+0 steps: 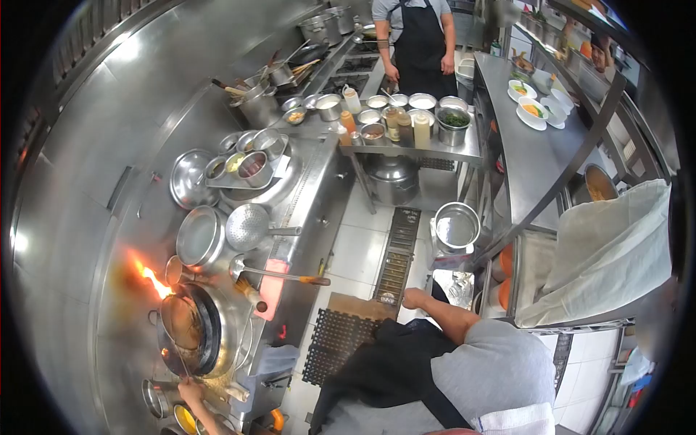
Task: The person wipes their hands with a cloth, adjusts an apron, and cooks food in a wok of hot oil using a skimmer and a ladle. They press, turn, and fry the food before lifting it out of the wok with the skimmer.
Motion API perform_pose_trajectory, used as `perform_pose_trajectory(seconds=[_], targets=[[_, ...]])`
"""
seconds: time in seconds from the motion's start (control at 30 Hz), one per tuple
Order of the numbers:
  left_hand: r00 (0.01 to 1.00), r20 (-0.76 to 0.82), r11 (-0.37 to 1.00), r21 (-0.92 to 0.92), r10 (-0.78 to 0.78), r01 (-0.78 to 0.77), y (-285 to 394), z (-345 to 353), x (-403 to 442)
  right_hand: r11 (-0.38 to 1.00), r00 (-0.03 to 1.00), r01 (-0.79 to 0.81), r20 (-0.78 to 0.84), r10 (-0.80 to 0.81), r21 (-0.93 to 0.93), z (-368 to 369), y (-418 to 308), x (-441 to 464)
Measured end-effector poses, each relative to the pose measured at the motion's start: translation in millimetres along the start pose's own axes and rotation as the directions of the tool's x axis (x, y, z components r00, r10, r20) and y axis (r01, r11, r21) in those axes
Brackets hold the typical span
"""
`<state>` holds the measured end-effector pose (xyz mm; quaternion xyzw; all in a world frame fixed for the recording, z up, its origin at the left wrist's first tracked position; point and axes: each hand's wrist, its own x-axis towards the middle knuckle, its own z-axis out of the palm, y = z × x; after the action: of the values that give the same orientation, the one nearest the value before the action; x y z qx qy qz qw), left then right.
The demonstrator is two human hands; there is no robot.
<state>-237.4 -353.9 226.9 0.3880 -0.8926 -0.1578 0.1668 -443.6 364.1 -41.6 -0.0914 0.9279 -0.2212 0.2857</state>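
At the lower left, my left hand [192,392] is closed around the thin handle of a long metal utensil [181,360]. Its far end reaches into a dark wok [209,319] of brown food on the range; I cannot make out its head. A tall orange flame [154,280] flares at the wok's back rim. My right hand [416,298] is closed and held out over the floor, with its fingers partly hidden. Whether anything is in it cannot be seen. Near it is a foil-lined container [455,287].
A skimmer [248,227], ladle [238,268] and pink cloth [271,289] lie beside the wok. Sauce bottles [422,130] and pots stand on a steel table ahead. A co-worker in a black apron [417,51] stands behind it. Plated food [533,109] sits on the right counter.
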Motion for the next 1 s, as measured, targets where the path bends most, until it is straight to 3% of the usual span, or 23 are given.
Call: perform_pose_trajectory(seconds=[0.03, 0.1, 0.17, 0.2, 0.23, 0.27, 0.3, 0.33, 0.37, 0.4, 0.43, 0.5, 0.53, 0.57, 0.6, 0.63, 0.67, 0.7, 0.77, 0.83, 0.9, 0.93, 1.0], targets=[[0.998, -0.039, 0.998, 0.035, 0.052, -0.051, 2, 3, 4, 0.997, 0.997, 0.077, -0.024, -0.077, 0.024, -18, -16, 8], [0.999, -0.029, 0.999, -0.017, -0.030, 0.029, 27, -9, 6, 0.962, 0.960, 0.245, -0.170, -0.223, 0.123, -56, -43, 39], [0.997, -0.070, 0.999, 0.025, -0.022, 0.024, 69, -35, -16, 0.849, 0.818, 0.428, -0.533, -0.217, 0.311, -143, -91, 18], [0.938, -0.312, 0.979, 0.181, 0.151, -0.097, 60, -33, -14, 0.845, 0.853, 0.375, -0.498, -0.155, 0.381, -211, -123, -17], [0.933, -0.333, 0.980, 0.182, 0.134, -0.076, 61, -42, -12, 0.784, 0.655, 0.561, -0.721, -0.226, 0.264, -249, -124, -21], [0.956, -0.284, 0.993, 0.109, 0.078, -0.048, 70, -54, -6, 0.744, 0.482, 0.647, -0.845, -0.233, 0.165, -304, -138, -52], [0.973, -0.228, 0.999, 0.037, 0.027, -0.019, 70, -65, -2, 0.723, 0.372, 0.671, -0.918, -0.137, 0.164, -356, -153, -90], [0.965, -0.248, 0.990, 0.133, 0.089, -0.057, 58, -66, 17, 0.468, 0.258, 0.863, -0.963, -0.079, 0.193, -396, -135, -87], [0.956, -0.250, 0.969, 0.227, 0.155, -0.098, 48, -62, 34, 0.231, 0.184, 0.957, -0.983, -0.021, 0.174, -442, -132, -112], [0.959, -0.265, 0.982, 0.184, 0.097, -0.049, 52, -64, 38, -0.013, 0.109, 0.994, -0.993, 0.036, 0.108, -488, -130, -138], [0.962, -0.272, 0.990, 0.141, 0.039, 0.000, 65, -68, 43, -0.096, 0.151, 0.986, -0.978, 0.144, 0.138, -532, -125, -149], [0.965, -0.218, 0.990, -0.024, -0.142, 0.140, 111, -88, 22, -0.223, 0.028, 0.975, -0.999, 0.034, 0.019, -587, -110, -189], [0.965, -0.262, 1.000, -0.008, -0.029, 0.027, 93, -82, 34, -0.293, -0.084, 0.955, -0.992, -0.100, -0.051, -580, -129, -231], [0.954, -0.290, 0.997, 0.031, 0.079, -0.074, 68, -79, 36, -0.383, -0.202, 0.920, -0.938, -0.283, -0.083, -558, -146, -270], [0.973, -0.230, 0.999, -0.026, 0.034, -0.042, 72, -81, 20, -0.504, -0.354, 0.861, -0.783, -0.511, -0.061, -519, -166, -315], [0.984, -0.178, 0.996, -0.091, -0.012, -0.004, 91, -90, 11, -0.617, -0.526, 0.785, -0.466, -0.711, 0.055, -472, -191, -361], [0.981, -0.194, 0.998, -0.064, 0.015, -0.028, 90, -94, 6, -0.613, -0.607, 0.767, -0.095, -0.789, 0.189, -440, -215, -399], [0.977, -0.207, 0.997, -0.047, 0.049, -0.060, 89, -89, 4, -0.524, -0.572, 0.819, 0.251, -0.781, 0.235, -420, -247, -429], [0.985, -0.160, 0.989, -0.141, -0.060, 0.037, 59, -74, 21, -0.393, -0.311, 0.914, 0.799, -0.514, 0.103, -407, -293, -460], [0.980, -0.191, 0.988, -0.152, -0.059, 0.030, 67, -70, 7, -0.335, -0.296, 0.934, 0.795, -0.530, 0.124, -396, -309, -461], [0.974, -0.224, 0.989, -0.144, -0.041, 0.008, 69, -70, -7, -0.230, -0.547, 0.827, 0.638, -0.541, 0.514, -389, -316, -449], [0.982, -0.185, 0.985, -0.170, -0.044, 0.012, 71, -68, -10, -0.124, -0.604, 0.746, 0.587, -0.539, 0.654, -392, -314, -446], [0.993, -0.119, 0.984, -0.180, -0.015, -0.007, 57, -60, -11, -0.179, -0.610, 0.744, 0.545, -0.575, 0.644, -361, -329, -403]])
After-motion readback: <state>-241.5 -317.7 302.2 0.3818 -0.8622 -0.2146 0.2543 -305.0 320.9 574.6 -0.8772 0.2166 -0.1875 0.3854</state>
